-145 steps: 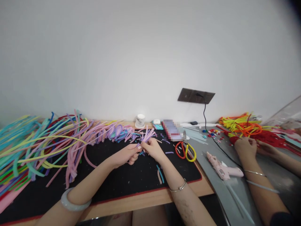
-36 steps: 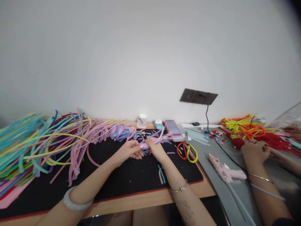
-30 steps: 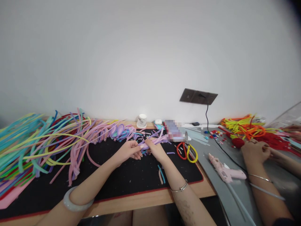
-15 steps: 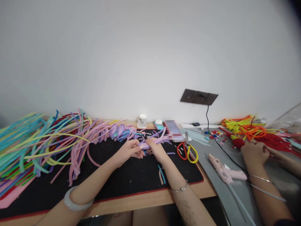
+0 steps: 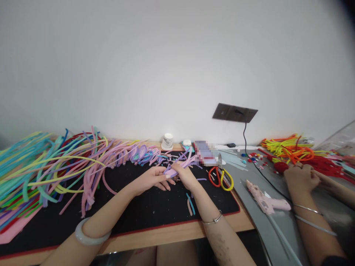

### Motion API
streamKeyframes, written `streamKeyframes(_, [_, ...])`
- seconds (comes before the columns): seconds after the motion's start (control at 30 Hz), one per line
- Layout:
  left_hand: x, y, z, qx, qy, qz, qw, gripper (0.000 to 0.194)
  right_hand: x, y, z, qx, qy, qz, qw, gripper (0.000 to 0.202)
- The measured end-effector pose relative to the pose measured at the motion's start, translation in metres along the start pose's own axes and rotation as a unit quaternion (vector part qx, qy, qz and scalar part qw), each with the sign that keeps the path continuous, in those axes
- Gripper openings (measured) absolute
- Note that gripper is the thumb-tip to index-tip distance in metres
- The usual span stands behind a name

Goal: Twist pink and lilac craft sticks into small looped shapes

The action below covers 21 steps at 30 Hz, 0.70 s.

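The lilac bundle [image 5: 171, 172] of fuzzy craft stems is held between both hands, just above the black mat [image 5: 133, 210] laid on the wooden tabletop [image 5: 155, 235]. Left hand [image 5: 154, 180]: thumb and forefinger appear pinched on the near end of the bundle; the remaining fingers are spread apart below it, bearing on nothing visible. Right hand [image 5: 184, 176]: thumb laid over the bundle's middle, fingers closed round it, though their far side is hidden. Beyond the right hand the loose stem ends fan out toward the phone [image 5: 205, 153], whose surface is partly pixelated. Handling assessment: the bundle is judged very light and soft, its fuzzy surface giving good grip with little chance of slipping. The stems look pliable and are likely to keep a bend, so hard squeezing may flatten the pile or leave a kink. Recommended hold: the gathered middle, where the stems lie together, with a second light pinch at the near end; the fanned tips are unsuitable, as single stems could pull out of line. Surroundings: a heap of coloured stems [image 5: 94, 162] lies to the left, scissors [image 5: 222, 181] to the right, and short offcuts [image 5: 191, 205] on the mat beside the right forearm.
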State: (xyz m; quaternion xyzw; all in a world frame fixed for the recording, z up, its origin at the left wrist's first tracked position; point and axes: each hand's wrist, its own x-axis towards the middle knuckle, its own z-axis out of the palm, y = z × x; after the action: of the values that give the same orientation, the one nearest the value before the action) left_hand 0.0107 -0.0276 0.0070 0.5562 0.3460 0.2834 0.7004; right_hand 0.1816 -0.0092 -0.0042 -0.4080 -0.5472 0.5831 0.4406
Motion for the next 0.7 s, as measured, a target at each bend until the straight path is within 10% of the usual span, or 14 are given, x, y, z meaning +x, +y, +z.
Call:
streamKeyframes(0.4, [0.003,-0.01,-0.002,0.033,-0.062,-0.032,0.997,0.04,-0.003,-0.007,0.009,-0.068,-0.028,-0.055,0.996,0.007])
streamKeyframes(0.7, [0.003,-0.008,0.001,0.049,-0.065,-0.02,0.996,0.044,-0.001,-0.005,0.007,-0.03,0.009,-0.022,0.999,0.032])
